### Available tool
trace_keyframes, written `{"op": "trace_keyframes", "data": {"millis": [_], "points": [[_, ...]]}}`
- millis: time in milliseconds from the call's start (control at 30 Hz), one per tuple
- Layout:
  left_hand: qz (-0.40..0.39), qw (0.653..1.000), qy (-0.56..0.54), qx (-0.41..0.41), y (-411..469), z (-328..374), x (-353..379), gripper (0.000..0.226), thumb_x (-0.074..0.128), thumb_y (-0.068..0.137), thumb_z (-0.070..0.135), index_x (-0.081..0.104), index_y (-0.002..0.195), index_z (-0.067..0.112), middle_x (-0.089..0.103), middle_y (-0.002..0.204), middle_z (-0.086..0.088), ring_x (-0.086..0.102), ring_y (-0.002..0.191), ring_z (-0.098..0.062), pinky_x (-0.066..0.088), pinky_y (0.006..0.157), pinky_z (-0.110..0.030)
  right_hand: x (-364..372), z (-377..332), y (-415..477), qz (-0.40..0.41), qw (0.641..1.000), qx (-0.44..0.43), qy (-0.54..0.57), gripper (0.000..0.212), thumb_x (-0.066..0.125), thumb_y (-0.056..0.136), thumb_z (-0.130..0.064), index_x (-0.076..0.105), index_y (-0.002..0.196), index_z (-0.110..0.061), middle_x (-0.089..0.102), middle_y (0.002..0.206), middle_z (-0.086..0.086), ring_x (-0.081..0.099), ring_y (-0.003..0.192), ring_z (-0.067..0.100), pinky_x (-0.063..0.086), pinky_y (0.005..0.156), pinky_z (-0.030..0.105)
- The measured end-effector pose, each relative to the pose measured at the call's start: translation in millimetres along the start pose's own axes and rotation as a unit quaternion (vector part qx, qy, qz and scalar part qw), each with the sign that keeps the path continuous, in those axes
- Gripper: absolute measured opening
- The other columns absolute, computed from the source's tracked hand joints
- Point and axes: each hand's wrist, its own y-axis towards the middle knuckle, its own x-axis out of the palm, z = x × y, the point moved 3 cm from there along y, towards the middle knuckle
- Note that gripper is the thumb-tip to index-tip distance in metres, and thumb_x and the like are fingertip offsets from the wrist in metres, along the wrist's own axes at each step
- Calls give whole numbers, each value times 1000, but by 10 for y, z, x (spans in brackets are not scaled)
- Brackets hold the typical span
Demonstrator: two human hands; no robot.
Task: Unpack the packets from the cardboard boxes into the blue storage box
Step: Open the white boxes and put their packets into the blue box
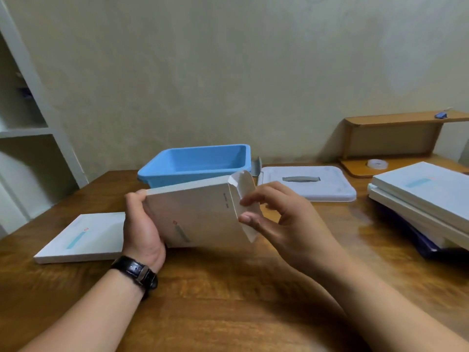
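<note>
I hold a flat white cardboard box (198, 214) above the middle of the wooden table. My left hand (142, 229), with a black watch on its wrist, grips the box's left end. My right hand (276, 222) pinches the opened end flap (242, 189) between thumb and fingers. No packet shows at the box's open end. The blue storage box (195, 163) stands behind it near the wall, and its inside looks bare. Another flat white box (83, 240) lies on the table to the left.
The storage box's white lid (309, 184) with a grey handle lies at the right of it. A stack of white boxes (421, 196) sits at the far right edge. A wooden shelf stand (390, 138) and a tape roll (377, 163) are at the back right. White shelving stands at the left.
</note>
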Motion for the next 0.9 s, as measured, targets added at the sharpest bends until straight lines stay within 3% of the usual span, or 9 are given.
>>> {"op": "trace_keyframes", "data": {"millis": [67,200,300,433,533,633,700,800,900], "points": [[0,1000,0,8,-16,-9,42,44,33,105,43,70,85,28,76,93,-1,66,97,-25,47,85,-42,-13,49,-1,10,997,1,-75,52,58,85,-71,76,121,-38,57,113,-12,56,104,9,54,78,28],[-16,1000,15,20,-36,-44,57,49,27,108,42,71,93,26,78,93,0,68,94,-21,49,80,-39,110,-1,-23,16,990,-14,-137,37,54,99,-56,79,104,-29,53,93,-7,50,88,12,45,67,33],[-10,999,19,30,-26,-42,23,46,29,106,45,70,91,29,78,88,3,69,89,-17,49,78,-37,116,-27,-52,-1,997,36,-64,34,43,110,-42,74,116,-30,59,99,-12,56,94,5,52,76,30],[-27,997,54,49,-27,-57,-17,52,33,95,56,70,106,21,78,95,-1,70,93,-22,49,77,-38,106,31,-57,-14,995,100,-12,34,50,110,-23,71,135,-35,74,120,-21,66,110,-2,55,92,21],[-72,990,81,88,-78,-29,22,60,35,92,58,65,114,11,76,105,-13,69,94,-24,49,76,-40,179,98,-56,-40,986,140,81,42,48,112,-13,73,124,-46,77,117,-24,70,110,-2,59,98,28],[-97,985,81,114,-102,7,58,67,39,89,58,58,116,0,65,113,-31,63,94,-29,45,78,-44,194,152,-33,-51,975,173,133,41,54,112,-15,75,125,-49,80,114,-15,78,99,18,67,89,45],[-102,988,74,91,-90,-8,60,62,39,95,55,62,121,4,70,113,-25,67,97,-28,47,80,-43,164,162,-20,-76,964,183,178,38,57,111,-19,76,122,-50,81,109,-6,76,93,35,68,79,47],[-117,991,53,36,-82,-47,62,47,34,109,44,66,133,21,78,120,-7,72,110,-23,54,88,-42,151,178,-54,-179,943,189,208,33,52,112,-29,75,124,-51,78,117,-6,74,105,27,64,94,48],[-120,992,36,10,-71,-58,77,43,37,110,42,65,137,23,77,125,-5,69,121,-28,52,96,-46,161,213,-87,-249,897,237,278,37,49,113,-21,73,130,-44,73,132,-15,69,124,12,55,112,45]]}}
